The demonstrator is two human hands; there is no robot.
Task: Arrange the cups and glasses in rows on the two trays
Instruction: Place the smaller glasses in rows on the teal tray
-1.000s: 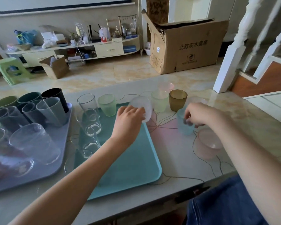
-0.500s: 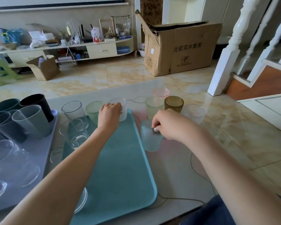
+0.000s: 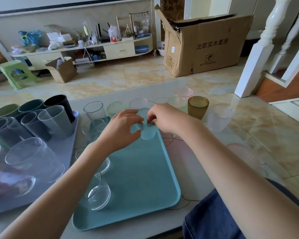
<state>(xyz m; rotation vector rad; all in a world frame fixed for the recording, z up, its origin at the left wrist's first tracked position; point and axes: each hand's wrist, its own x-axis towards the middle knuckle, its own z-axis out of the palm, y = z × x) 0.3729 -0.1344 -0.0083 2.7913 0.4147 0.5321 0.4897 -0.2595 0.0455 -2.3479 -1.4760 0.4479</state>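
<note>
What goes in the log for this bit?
action: placing blue cup | where: teal tray, far end | right hand: pinches rim | left hand: at cup's side

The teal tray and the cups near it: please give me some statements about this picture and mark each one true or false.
1. Both hands are at the pale blue cup above the teal tray. True; the right hand pinches its rim and the left hand is at its side.
2. The amber cup stands on the teal tray. False; it stands on the table, right of the tray.
3. Dark cups stand on the grey tray at the left. True.
4. The cardboard box sits on the table. False; it sits on the floor.
</note>
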